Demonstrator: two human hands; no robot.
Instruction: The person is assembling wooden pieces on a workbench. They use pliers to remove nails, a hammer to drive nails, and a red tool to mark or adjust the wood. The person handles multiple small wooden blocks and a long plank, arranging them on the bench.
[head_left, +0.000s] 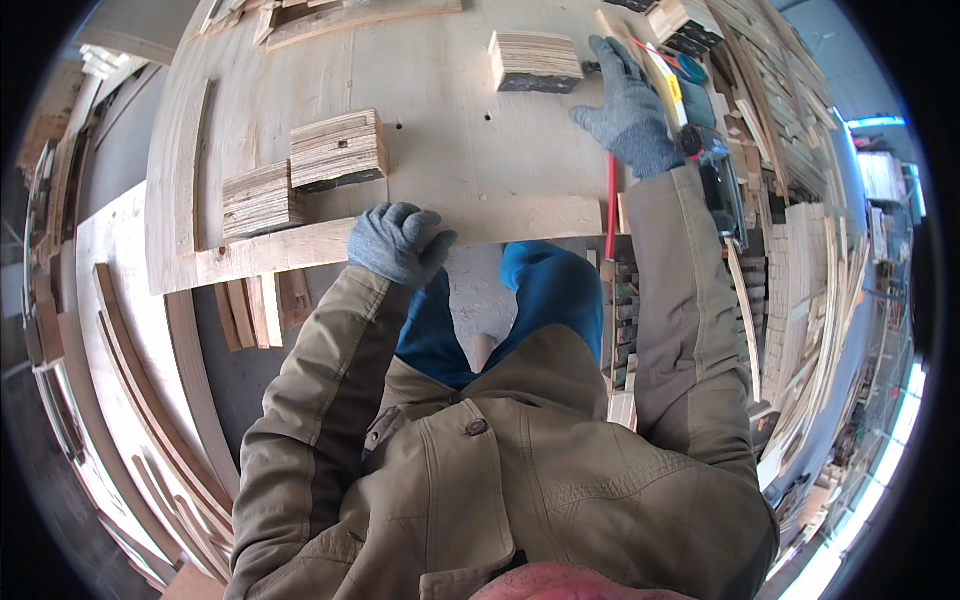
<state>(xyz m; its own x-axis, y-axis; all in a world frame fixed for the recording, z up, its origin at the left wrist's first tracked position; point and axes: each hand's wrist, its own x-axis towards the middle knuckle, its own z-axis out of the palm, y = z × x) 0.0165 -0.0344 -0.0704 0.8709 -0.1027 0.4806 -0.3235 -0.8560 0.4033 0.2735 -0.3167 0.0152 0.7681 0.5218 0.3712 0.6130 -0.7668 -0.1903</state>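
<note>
My left hand [398, 243], in a grey knit glove, is at the table's front edge, against a light wooden strip [280, 250]. Its fingers are curled, and whatever may be inside them is hidden. Farther out, my right hand [630, 118], gloved alike, lies flat with fingers stretched and thumb apart. Just left of its fingers sits a plywood block stack [537, 62] with a dark lower face. Two more plywood stacks stand to the left: one stack [340, 148] touches the other [260, 200] at its corner.
A red bar [612, 205] runs beside the table's right edge below my right hand. A yellow-and-white tool [668, 82] lies past that hand, near another block stack [687, 25]. Wooden strips [365, 20] lie at the far side. Lumber piles [815, 290] flank the right.
</note>
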